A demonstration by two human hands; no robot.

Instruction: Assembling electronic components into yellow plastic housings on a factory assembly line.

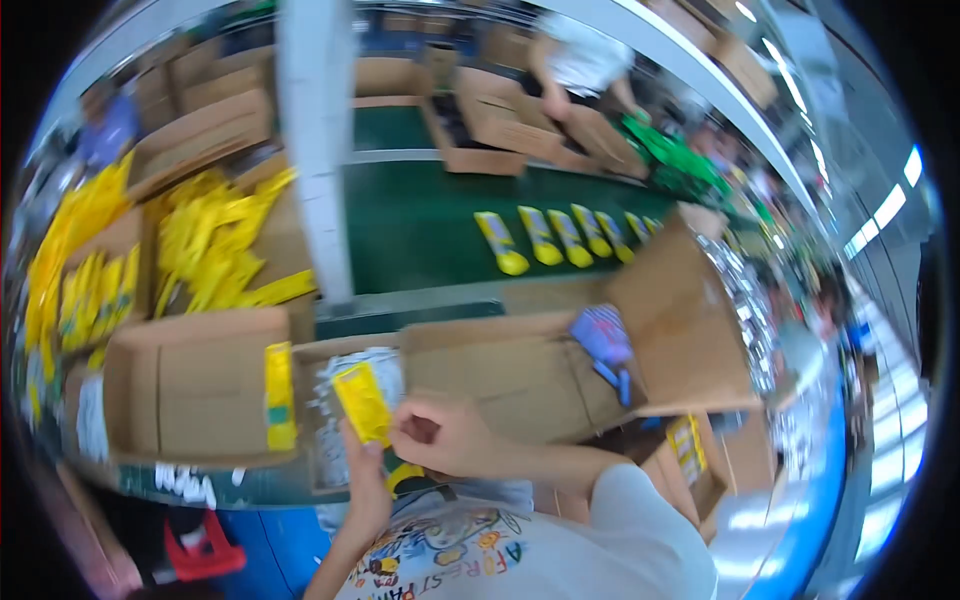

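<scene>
A yellow packet [360,400] is gripped low down by my left hand [368,482], its thumb lying across the lower end. My right hand [458,436] is curled closed at the packet's right edge; what its fingertips pinch, if anything, is hidden and blurred. Beneath the packet, small white slips [385,362] fill a cardboard box. Another yellow packet [280,395] leans inside the right wall of the open carton [205,385] on my left. Something yellow and black [405,475] shows below my hands, too blurred to name.
Yellow packets [210,235] heap in cartons at the far left. Several yellow pieces [540,236] lie in a row on the green belt [400,235]. A purple pouch [602,335] sits in the carton [480,370] at right. A white post [318,150] rises ahead; a person [585,60] stands across.
</scene>
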